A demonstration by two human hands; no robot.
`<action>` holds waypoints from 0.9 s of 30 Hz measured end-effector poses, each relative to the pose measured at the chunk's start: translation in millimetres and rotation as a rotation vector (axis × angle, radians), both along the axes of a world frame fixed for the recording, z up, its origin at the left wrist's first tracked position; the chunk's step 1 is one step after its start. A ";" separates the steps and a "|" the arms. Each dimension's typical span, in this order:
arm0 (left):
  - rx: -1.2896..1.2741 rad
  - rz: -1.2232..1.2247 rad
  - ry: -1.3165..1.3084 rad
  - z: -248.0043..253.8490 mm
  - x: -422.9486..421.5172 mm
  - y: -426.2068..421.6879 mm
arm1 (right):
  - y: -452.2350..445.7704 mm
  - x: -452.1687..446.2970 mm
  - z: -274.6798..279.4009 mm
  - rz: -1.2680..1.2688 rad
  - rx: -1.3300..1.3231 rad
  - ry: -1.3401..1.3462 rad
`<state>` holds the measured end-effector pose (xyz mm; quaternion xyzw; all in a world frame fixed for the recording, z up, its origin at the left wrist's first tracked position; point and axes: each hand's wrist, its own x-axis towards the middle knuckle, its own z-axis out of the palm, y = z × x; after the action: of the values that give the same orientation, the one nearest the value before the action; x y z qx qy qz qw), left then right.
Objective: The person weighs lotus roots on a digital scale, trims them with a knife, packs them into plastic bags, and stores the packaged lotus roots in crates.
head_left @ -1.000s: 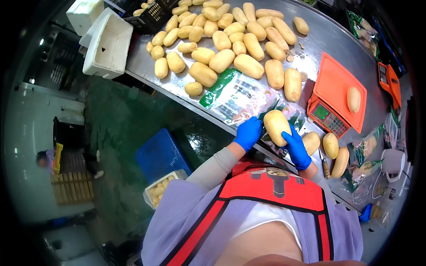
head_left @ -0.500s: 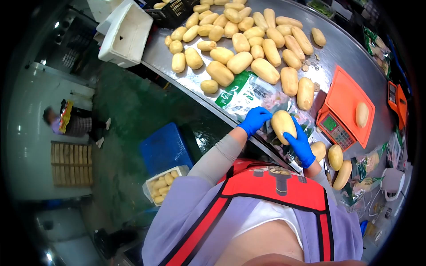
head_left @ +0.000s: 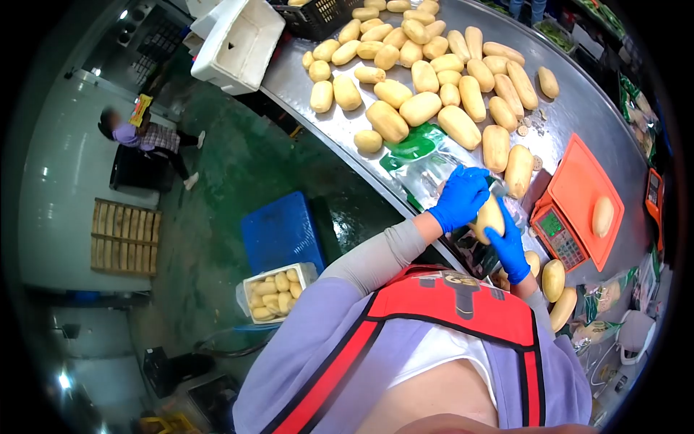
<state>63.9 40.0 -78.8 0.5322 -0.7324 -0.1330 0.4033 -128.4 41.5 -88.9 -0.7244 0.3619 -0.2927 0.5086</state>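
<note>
A pale, peeled lotus root [head_left: 490, 220] is held tilted over the near edge of the steel table. My right hand [head_left: 512, 247], in a blue glove, grips it from the right with the thumb across its side. My left hand [head_left: 463, 197], also gloved in blue, is closed at the root's upper left; its fingers are curled and what they pinch is hidden. Beneath and beyond the left hand lies a clear plastic bag [head_left: 442, 160] with green print. Several more lotus roots [head_left: 421, 108] lie past it on the table.
An orange-topped scale [head_left: 578, 206] stands to the right with one lotus root on its pan. A white foam box [head_left: 242, 47] and a black crate [head_left: 314, 20] sit at the far left. On the floor are a blue tub [head_left: 282, 235] and a box of roots [head_left: 249, 298]. A person [head_left: 144, 137] walks at left.
My left hand has moved from the lotus root's left side up over its upper end, with fingers more curled. The root is turned and partly covered. My view has shifted slightly.
</note>
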 end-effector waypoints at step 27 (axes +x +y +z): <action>0.014 -0.366 0.138 27.8 -33.6 21.4 | -26.1 57.1 -13.5 0.073 0.162 0.023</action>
<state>30.3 61.4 -51.0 0.3827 -0.7865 -0.2453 0.4180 -71.3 15.4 -102.4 -0.6968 0.3638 -0.2354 0.5716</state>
